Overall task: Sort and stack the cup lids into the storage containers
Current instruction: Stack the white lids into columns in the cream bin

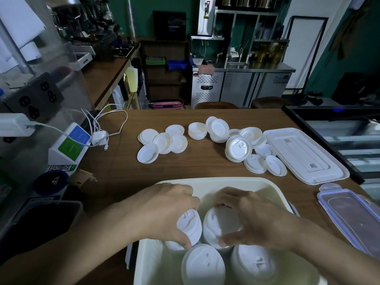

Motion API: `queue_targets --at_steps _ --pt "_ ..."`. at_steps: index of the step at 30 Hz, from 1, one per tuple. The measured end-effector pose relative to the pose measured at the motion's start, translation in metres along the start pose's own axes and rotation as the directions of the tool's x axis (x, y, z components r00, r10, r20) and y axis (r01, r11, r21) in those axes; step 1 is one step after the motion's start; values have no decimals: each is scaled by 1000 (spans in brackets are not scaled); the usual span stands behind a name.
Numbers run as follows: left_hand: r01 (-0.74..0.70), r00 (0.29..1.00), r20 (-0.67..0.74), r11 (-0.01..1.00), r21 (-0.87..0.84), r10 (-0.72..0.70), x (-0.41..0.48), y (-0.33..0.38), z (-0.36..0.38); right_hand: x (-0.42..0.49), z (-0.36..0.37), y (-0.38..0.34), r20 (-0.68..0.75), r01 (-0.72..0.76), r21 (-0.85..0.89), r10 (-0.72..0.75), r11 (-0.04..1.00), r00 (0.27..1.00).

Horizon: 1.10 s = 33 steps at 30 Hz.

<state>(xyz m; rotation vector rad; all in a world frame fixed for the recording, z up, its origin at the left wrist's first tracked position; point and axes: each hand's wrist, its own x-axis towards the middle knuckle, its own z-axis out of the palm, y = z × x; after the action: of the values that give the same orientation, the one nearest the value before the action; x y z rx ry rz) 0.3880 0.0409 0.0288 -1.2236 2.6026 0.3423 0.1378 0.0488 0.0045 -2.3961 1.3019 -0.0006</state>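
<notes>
Cream rectangular plastic tub [216,180], near edge of brown wooden table [123,171]. Left hand [164,210] gripping tilted stack of white round plastic cup lids [190,225]; right hand [257,221] curled round neighbouring lid stack [221,225] (both inside tub). Likely risk: leaning stacks toppling or unnesting if released unevenly.

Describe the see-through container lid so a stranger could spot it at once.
Start at the wooden table and go to its near right edge, just right of the cream tub. The clear lid lies flat there. Unlike the opaque white tray lid beyond it, it is transparent with lilac snap clips.
</notes>
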Motion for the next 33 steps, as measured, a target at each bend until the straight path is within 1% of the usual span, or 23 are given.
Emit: queue_targets --at_steps 4,6,11,16,21,24,29,33 --pt "-1 1000 16 995 -103 3 -4 -5 1 -5 0 1 -28 20 11 -20 1000 999" --pt "7 1000 15 995 -102 -6 -6 -8 1 -6 -1 2 -43 30 6 -29 1000 999" --pt "-19 1000 2 993 -114 19 -1 -13 4 -4 -2 2 -12 -1 -1 1 1000 1000" --pt "-21 1000 -7 999 -26 21 5 -8 7 -1 3 2 15 -57 -42 58 997 998" --pt "-39 998 -44 999 15 40 4 -3 12 2 5 2 -1 -112 -78 112 991 994" --pt "-13 999 -33 1000 -5 13 7 -4 12 4 6 1 1 -141 -81 142 987 990" --pt "40 999 18 999 -7 -40 14 -8 15 7 5 0 28 -172 -149 178 974 984" --pt "38 999 25 999 -18 -37 19 -8 14 13 2 -2 51 -209 -196 222 958 974"
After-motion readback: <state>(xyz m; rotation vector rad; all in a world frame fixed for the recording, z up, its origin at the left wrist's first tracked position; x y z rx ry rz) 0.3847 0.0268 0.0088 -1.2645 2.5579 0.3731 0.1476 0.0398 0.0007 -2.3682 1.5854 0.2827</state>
